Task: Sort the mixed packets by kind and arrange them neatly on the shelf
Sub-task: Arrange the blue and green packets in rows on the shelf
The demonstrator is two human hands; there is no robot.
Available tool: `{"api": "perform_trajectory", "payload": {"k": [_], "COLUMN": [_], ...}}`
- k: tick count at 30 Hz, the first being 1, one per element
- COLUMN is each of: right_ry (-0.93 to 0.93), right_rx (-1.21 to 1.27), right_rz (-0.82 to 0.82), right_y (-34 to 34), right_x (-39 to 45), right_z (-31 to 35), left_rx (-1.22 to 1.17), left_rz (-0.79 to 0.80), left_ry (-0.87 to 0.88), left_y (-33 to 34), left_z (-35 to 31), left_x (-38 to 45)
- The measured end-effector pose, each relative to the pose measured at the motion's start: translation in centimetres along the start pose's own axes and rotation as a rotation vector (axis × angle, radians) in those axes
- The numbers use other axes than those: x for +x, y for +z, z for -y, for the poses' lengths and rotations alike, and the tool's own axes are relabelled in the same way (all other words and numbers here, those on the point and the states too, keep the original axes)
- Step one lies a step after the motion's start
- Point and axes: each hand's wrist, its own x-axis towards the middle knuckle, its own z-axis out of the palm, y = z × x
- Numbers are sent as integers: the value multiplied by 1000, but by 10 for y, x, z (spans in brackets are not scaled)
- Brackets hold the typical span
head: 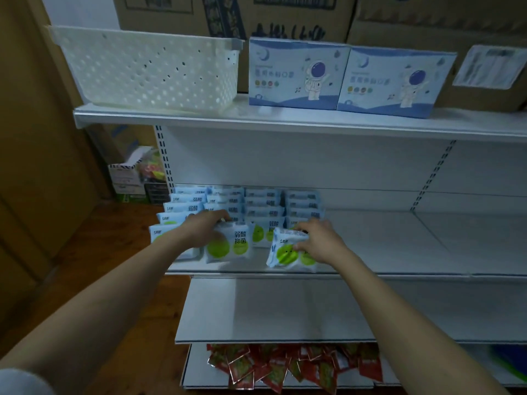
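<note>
Now the left hand (204, 228) grips a pale-blue, green-spotted packet (230, 246) by its top edge; beside it, the right hand (318, 240) apparently pinches a tilted matching packet (286, 252) on the white shelf (399, 246).

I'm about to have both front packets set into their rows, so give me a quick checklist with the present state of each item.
1. Left hand grips the front packet of the second row: ok.
2. Right hand holds the tilted packet: ok, but it sits crooked.
3. Tilted packet squared to its row: not ok.
4. Same kind as the rows of blue-and-green packets behind: ok by colour; print too blurred to confirm.
5. Free space on the middle shelf to the right: ok.
6. Red packets on the bottom shelf kept apart: ok.
</note>
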Motion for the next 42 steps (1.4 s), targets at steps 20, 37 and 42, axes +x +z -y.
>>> {"api": "perform_trajectory", "payload": {"k": [20,37,42], "right_ry": [-84,-5,28], "right_rx": [-56,600,592], "right_rz": [-104,-286,-236], "right_y": [73,8,13], "right_x": [95,-65,-116], "right_z": [45,-80,-122], "left_rx": [4,-264,-368], "left_rz": [-102,-475,-404], "left_ry": [39,14,-39], "left_y": [45,89,126], "left_z": [68,-156,-215], "left_x": [55,-77,-107]}}
